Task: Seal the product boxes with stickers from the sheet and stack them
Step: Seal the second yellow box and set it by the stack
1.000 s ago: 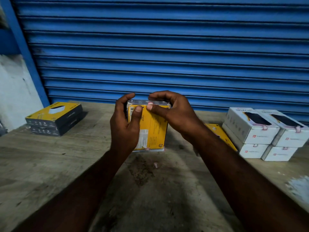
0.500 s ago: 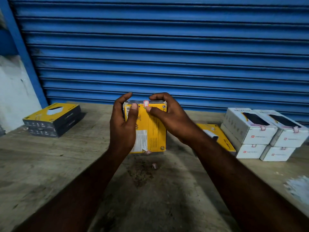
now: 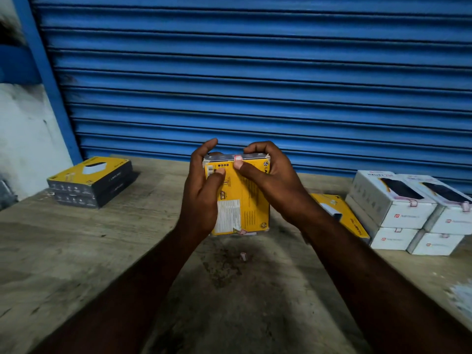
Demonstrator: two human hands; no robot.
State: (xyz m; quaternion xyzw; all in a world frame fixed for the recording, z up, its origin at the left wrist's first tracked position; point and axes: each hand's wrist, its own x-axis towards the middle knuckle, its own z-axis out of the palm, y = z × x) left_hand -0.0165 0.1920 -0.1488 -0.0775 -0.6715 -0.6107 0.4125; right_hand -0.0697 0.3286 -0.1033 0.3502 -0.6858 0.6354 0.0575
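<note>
A yellow box (image 3: 242, 200) stands on its edge near the middle of the table (image 3: 76, 251), its printed back turned toward the person, which puts the top seam up where a seal can be folded over it. A small pink-and-white sticker (image 3: 238, 158) sits right on that top edge, bent from the dark upper side onto the yellow face. The left hand (image 3: 201, 195) wraps the box's left side, its fingers (image 3: 208, 146) curled behind the top corner and its thumb laid flat on the yellow face, apparently to keep the box upright and still. The right hand (image 3: 270, 180) closes over the top right corner, fingers hooked behind and its thumb tip pressing just below the sticker; this looks like the rubbing-down of the seal. Both hands are thus closed on the box, neither spread wide. At the box's lower edge another pale seal appears to be in place, though it is too small to be sure. A loose scrap (image 3: 243, 256) lies on the table nearer the person. To the far left sits a stack of yellow-and-grey boxes (image 3: 92, 185); to the right, beside the right forearm, another yellow box (image 3: 339, 215) lies flat, touching a stack of white boxes (image 3: 413, 213) that already carry pink seals. No sticker sheet can be made out.
</note>
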